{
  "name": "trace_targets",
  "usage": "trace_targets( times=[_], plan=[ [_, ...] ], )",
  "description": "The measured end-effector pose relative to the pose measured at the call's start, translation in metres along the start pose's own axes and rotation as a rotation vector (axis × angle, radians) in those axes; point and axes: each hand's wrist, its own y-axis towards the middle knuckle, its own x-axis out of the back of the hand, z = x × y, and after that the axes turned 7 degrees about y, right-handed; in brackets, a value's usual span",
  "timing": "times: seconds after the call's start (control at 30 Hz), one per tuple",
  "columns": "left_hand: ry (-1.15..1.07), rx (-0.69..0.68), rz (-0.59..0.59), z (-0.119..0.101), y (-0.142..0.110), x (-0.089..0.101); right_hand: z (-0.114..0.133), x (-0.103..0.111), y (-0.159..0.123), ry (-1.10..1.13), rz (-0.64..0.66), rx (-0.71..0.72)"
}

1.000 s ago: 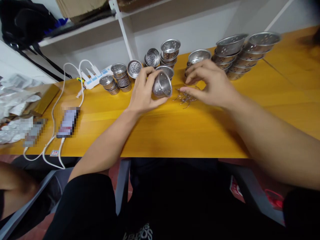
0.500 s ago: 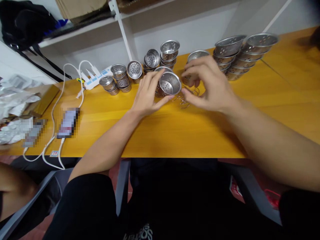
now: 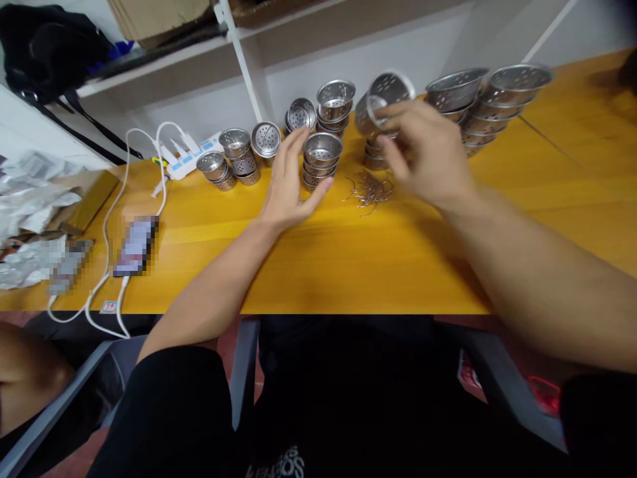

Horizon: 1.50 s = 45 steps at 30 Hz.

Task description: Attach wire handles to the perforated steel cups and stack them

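My right hand [image 3: 423,143] pinches a perforated metal cup [image 3: 367,119], tilted and blurred, above a short stack of similar cups [image 3: 374,159]. A raised rim [image 3: 393,85] shows just behind the fingers; whether it belongs to the same cup I cannot tell. My left hand [image 3: 288,182] has its fingers apart and stands around the left and near side of another stack of perforated cups [image 3: 322,162]. It grips nothing there. Between the two stacks, a small pile of thin bent metal wires [image 3: 369,190] lies on the table.
More perforated cups [image 3: 235,153] stand in stacks to the left, and taller stacks [image 3: 515,99] rise at the right. A white power strip [image 3: 196,156], cables and a phone [image 3: 135,245] lie on the left of the yellow table [image 3: 348,265]. A shelf [image 3: 169,56] runs behind.
The tilted cup that was at my left hand has gone from there, showing the upright stack. My right hand has moved slightly up and now has a cup in its fingers.
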Motion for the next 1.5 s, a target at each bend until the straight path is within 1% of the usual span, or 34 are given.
trace_targets(
  times=[0.03, 0.1, 0.13, 0.2, 0.27, 0.37, 0.53, 0.6, 0.7, 0.77, 0.9, 0.93, 0.97, 1.03, 1.07, 1.13, 1.2, 1.3, 1.4, 1.5],
  plan=[
    [-0.009, -0.011, -0.022, 0.015, -0.002, -0.008, -0.008, 0.004, 0.003, -0.051, -0.027, -0.045],
    [-0.012, -0.001, -0.031, 0.040, -0.006, -0.020, -0.025, 0.011, 0.008, -0.151, -0.028, -0.152],
    [-0.013, 0.009, -0.023, 0.048, -0.007, -0.024, -0.033, 0.012, 0.009, -0.190, -0.024, -0.196],
    [-0.022, 0.029, -0.002, 0.057, -0.010, -0.030, -0.044, 0.012, 0.012, -0.251, 0.001, -0.263],
    [-0.037, 0.041, 0.015, 0.059, -0.012, -0.033, -0.049, 0.009, 0.013, -0.305, 0.045, -0.313],
    [-0.048, 0.049, 0.037, 0.057, -0.012, -0.034, -0.046, 0.006, 0.016, -0.360, 0.120, -0.376],
    [-0.056, 0.067, 0.053, 0.054, -0.012, -0.033, -0.037, 0.007, 0.023, -0.433, 0.220, -0.409],
    [-0.059, 0.087, 0.057, 0.053, -0.013, -0.033, -0.035, 0.007, 0.025, -0.456, 0.235, -0.418],
    [-0.066, 0.105, 0.057, 0.051, -0.015, -0.032, -0.033, 0.007, 0.023, -0.429, 0.213, -0.430],
    [-0.072, 0.113, 0.060, 0.051, -0.017, -0.032, -0.030, 0.007, 0.019, -0.389, 0.179, -0.407],
    [-0.078, 0.133, 0.077, 0.056, -0.020, -0.035, -0.014, 0.012, 0.014, -0.285, 0.039, -0.272],
    [-0.077, 0.138, 0.084, 0.057, -0.020, -0.036, -0.007, 0.013, 0.015, -0.268, 0.028, -0.242],
    [-0.077, 0.141, 0.092, 0.059, -0.021, -0.037, 0.001, 0.014, 0.018, -0.264, 0.041, -0.224],
    [-0.079, 0.143, 0.111, 0.062, -0.022, -0.038, 0.016, 0.013, 0.030, -0.313, 0.118, -0.226],
    [-0.080, 0.143, 0.120, 0.062, -0.022, -0.038, 0.023, 0.011, 0.038, -0.362, 0.158, -0.236],
    [-0.076, 0.149, 0.134, 0.061, -0.021, -0.037, 0.030, 0.006, 0.059, -0.447, 0.197, -0.260],
    [-0.062, 0.163, 0.145, 0.058, -0.020, -0.035, 0.029, -0.002, 0.082, -0.474, 0.227, -0.274],
    [-0.048, 0.182, 0.154, 0.052, -0.019, -0.032, 0.021, -0.018, 0.109, -0.529, 0.302, -0.292],
    [-0.083, 0.196, 0.152, 0.049, -0.020, -0.030, 0.014, -0.031, 0.125, -0.530, 0.364, -0.361],
    [-0.152, 0.223, 0.167, 0.052, -0.023, -0.033, 0.012, -0.034, 0.132, -0.449, 0.344, -0.381]
  ],
)
